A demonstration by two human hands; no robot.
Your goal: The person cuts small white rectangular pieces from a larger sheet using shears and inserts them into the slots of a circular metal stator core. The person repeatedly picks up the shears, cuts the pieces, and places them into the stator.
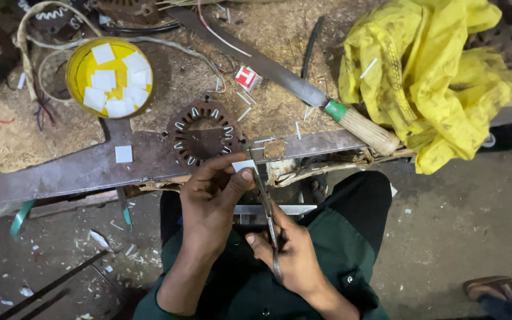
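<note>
My left hand (211, 195) pinches a small white paper piece (244, 165) between thumb and fingers, just below the bench edge. My right hand (288, 252) grips a pair of scissors (266, 204) whose blades point up and meet the paper piece. Just above the paper, a rusty ring-shaped motor stator (202, 137) lies on the metal bench strip (78, 169), with white paper slips standing in several of its slots.
A yellow lid (110, 77) holds several cut white paper squares. One loose white square (124, 154) lies on the strip. A large knife (303, 89) with a wooden handle lies diagonally. A yellow cloth (428, 77) is heaped at right. Another person's foot (496, 290) shows bottom right.
</note>
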